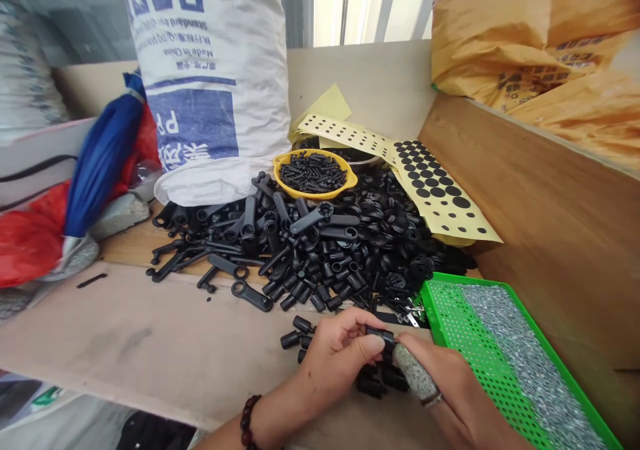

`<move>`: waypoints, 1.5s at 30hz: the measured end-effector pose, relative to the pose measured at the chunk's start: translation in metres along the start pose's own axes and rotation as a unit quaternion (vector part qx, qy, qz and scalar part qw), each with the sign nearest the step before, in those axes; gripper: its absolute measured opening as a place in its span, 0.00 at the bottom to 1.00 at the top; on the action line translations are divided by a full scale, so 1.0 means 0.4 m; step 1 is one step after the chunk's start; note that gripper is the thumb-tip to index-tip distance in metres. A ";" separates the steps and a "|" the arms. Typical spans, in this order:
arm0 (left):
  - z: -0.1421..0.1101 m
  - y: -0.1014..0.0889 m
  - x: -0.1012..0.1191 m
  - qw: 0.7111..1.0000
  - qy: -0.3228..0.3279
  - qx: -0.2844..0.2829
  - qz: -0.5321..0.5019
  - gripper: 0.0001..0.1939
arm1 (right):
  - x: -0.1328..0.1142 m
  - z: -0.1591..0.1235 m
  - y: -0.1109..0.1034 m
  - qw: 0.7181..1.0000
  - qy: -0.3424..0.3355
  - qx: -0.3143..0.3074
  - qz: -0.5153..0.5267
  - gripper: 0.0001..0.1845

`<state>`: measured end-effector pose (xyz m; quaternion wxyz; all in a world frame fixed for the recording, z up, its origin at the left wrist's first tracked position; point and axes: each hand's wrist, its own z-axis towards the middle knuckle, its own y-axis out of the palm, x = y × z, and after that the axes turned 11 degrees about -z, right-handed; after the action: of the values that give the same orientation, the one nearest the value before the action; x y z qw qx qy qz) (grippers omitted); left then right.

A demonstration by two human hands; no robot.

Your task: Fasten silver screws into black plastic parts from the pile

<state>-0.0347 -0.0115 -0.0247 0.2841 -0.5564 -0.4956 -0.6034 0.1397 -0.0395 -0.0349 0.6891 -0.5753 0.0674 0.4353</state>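
A short black plastic cylinder (pixel 381 336) is pinched between the thumb and fingers of my left hand (pixel 335 353), low in the head view. At its right end is my right hand (pixel 445 373), fingers closed together, with a grey speckled cloth cover (pixel 416 373) on one digit. Whatever those fingertips pinch is hidden. Loose black cylinders (pixel 370 385) lie on the table under my hands, and others (pixel 290 339) are left of my left hand. Just beyond, similar cylinders (pixel 345 280) form the front of a large heap.
Black crank-like arms (pixel 253 295) and round parts fill the heap. A yellow basket (pixel 353 179) of black screw-like pieces sits on top. Dotted sticker sheets (pixel 450 220) lie behind. At right, a green tray (pixel 453 330) holds small metal pieces. A white sack (pixel 215 57) and blue umbrella (pixel 103 157) stand left.
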 end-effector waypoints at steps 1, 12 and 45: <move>-0.003 -0.003 0.005 0.998 0.033 -0.005 0.056 0.10 | 0.007 -0.005 0.003 0.999 0.030 -0.018 0.031 0.14; 0.005 -0.009 0.011 1.000 -0.002 -0.029 -0.003 0.09 | -0.001 -0.003 0.009 0.999 0.003 -0.018 0.027 0.13; 0.012 0.008 0.006 0.985 0.044 -0.051 0.160 0.10 | -0.005 -0.001 -0.017 0.998 0.050 -0.047 0.015 0.12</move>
<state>-0.0307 -0.0077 -0.0221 0.3698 -0.6151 -0.3556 -0.5987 0.1433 -0.0404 -0.0288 0.6506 -0.6268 0.0904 0.4191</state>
